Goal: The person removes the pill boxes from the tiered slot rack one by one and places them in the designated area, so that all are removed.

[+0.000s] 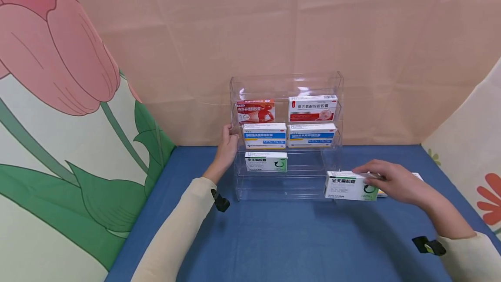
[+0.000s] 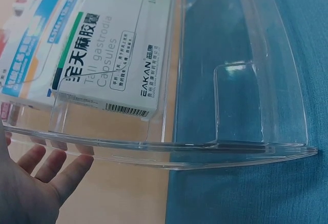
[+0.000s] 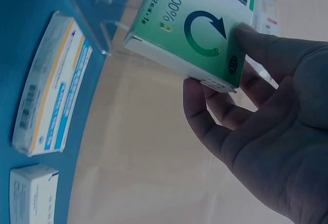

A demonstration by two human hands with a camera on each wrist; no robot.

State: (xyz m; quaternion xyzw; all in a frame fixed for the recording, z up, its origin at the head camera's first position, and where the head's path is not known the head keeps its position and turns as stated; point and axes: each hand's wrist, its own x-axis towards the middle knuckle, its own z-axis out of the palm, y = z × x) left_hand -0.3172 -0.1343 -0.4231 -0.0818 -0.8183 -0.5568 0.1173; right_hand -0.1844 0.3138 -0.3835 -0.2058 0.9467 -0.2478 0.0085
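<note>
A clear tiered display rack (image 1: 305,169) stands on the blue table, with medicine boxes on its tiers. My left hand (image 1: 227,149) is at the rack's left side; in the left wrist view its extended fingers (image 2: 72,175) touch the outside of the clear side panel. My right hand (image 1: 395,182) holds a white and green medicine box (image 1: 348,187) by its right end, thumb in front and fingers behind. That box is in front of the rack's lower right corner. A matching white and green box (image 1: 266,162) sits on the left of a lower tier.
Higher up are a red box (image 1: 256,112), a white and red box (image 1: 313,109) and two white and blue boxes (image 1: 264,136). On the table right of the rack lie a white, blue and orange box (image 3: 51,88) and a small white box (image 3: 35,193), partly hidden behind my right hand in the head view.
</note>
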